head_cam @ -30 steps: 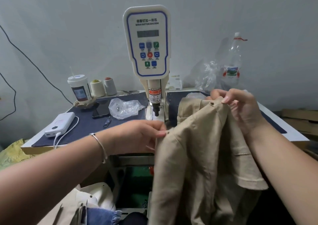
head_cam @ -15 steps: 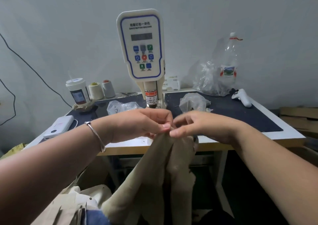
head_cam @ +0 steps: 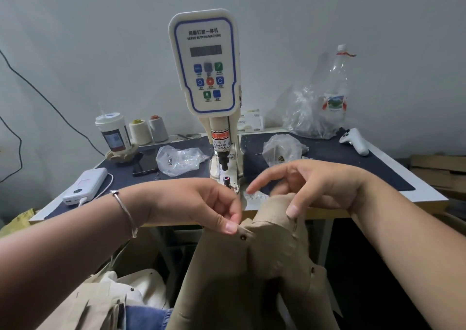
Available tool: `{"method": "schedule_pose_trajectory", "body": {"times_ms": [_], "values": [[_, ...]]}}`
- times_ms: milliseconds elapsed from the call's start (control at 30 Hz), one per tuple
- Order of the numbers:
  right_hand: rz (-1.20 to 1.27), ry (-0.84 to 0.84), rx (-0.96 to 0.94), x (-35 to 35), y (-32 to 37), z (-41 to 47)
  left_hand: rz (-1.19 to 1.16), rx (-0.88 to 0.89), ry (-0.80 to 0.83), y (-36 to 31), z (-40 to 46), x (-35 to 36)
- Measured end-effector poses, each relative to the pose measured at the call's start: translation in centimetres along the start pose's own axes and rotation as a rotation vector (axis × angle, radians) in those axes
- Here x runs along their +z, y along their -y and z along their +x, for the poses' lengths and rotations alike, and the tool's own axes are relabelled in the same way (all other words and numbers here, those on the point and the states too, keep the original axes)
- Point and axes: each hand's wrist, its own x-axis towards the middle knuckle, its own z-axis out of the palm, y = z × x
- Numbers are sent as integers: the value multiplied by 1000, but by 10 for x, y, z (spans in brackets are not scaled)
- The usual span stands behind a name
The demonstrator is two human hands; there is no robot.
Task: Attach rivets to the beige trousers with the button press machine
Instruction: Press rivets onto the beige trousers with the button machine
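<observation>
The beige trousers [head_cam: 254, 266] hang in front of the table edge, held up at the waistband by both hands. My left hand [head_cam: 201, 203] pinches the left top corner, just above a dark rivet [head_cam: 242, 238]. My right hand [head_cam: 310, 186] holds the fabric's right top edge under its thumb, with the index finger stretched out toward the machine. Another rivet [head_cam: 312, 270] shows lower right on the cloth. The white button press machine [head_cam: 205, 67] stands behind, its lower die [head_cam: 226, 179] bare, just beyond my left hand.
On the dark-topped table [head_cam: 378, 178]: a clear bag of rivets [head_cam: 176, 159], a second bag [head_cam: 282, 149], a phone [head_cam: 145, 164], a power bank [head_cam: 85, 186], a cup [head_cam: 113, 131], two thread cones [head_cam: 148, 130], a bottle [head_cam: 336, 90], a white controller [head_cam: 354, 140]. More garments [head_cam: 108, 299] lie lower left.
The trousers were lowered from the table, pinched together, then spread again. My hands have moved apart, and the waistband now sits below the table edge with a rivet showing.
</observation>
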Motion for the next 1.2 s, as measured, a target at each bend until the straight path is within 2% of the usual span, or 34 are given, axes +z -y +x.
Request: {"method": "schedule_pose_trajectory", "body": {"times_ms": [100,300,433,467,533,600,700,800,933,1033,1133,1200], "values": [[194,47,-149,-2,-8,2,-25,21,-39,3,2,3],[227,17,-221,0,-7,2,-93,5,-98,9,-2,-1],[195,65,-226,8,1,3,0,27,-372,13,-3,-11],[190,86,-236,11,3,4,0,24,-350,12,-2,-9],[166,88,-268,15,7,6,19,14,-179,10,3,1],[135,14,-299,15,9,6,35,-10,-50,11,10,12],[118,-141,-308,8,6,-3,-23,-54,-71,13,10,11],[55,-287,-249,-3,-2,-14,-184,-59,-39,13,0,-2],[-5,-354,-122,-8,-13,-14,-300,-74,-11,12,-9,-13],[30,-284,-59,-6,-16,-14,-332,-52,-69,9,-11,-18],[-223,-202,131,-2,-17,-16,-399,-30,-151,11,-12,-24],[-314,-217,191,0,-19,-15,-426,-42,-159,13,-13,-27]]}}
